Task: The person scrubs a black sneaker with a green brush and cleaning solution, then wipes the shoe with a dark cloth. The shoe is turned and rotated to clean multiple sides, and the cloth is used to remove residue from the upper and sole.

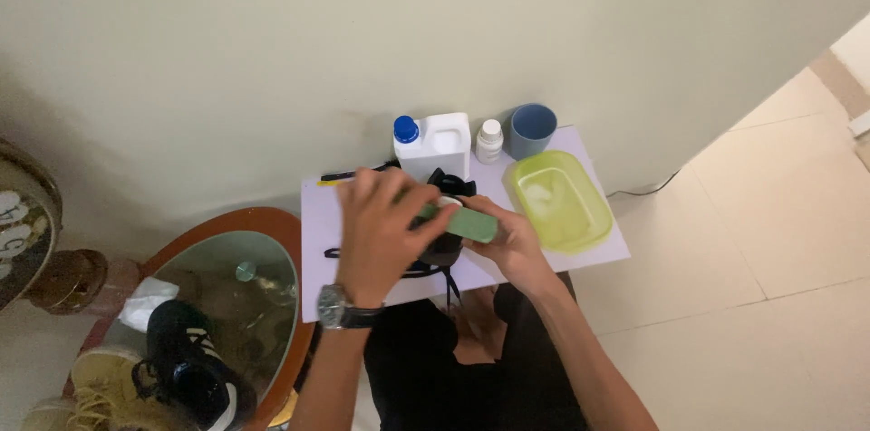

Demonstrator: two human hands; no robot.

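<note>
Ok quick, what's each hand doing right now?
Left hand: closed around the green block, over the black shoe.
Right hand: closed on the block's other end.

White jug (437,143) with blue cap, small white bottle (489,140) and blue cup (532,129): along the far edge of the white table (317,241). Yellow-green tub (559,200): right end. Black pen (344,175): far left corner. Glass-topped side table (227,254): left, black shoe (186,363) beneath.
</note>
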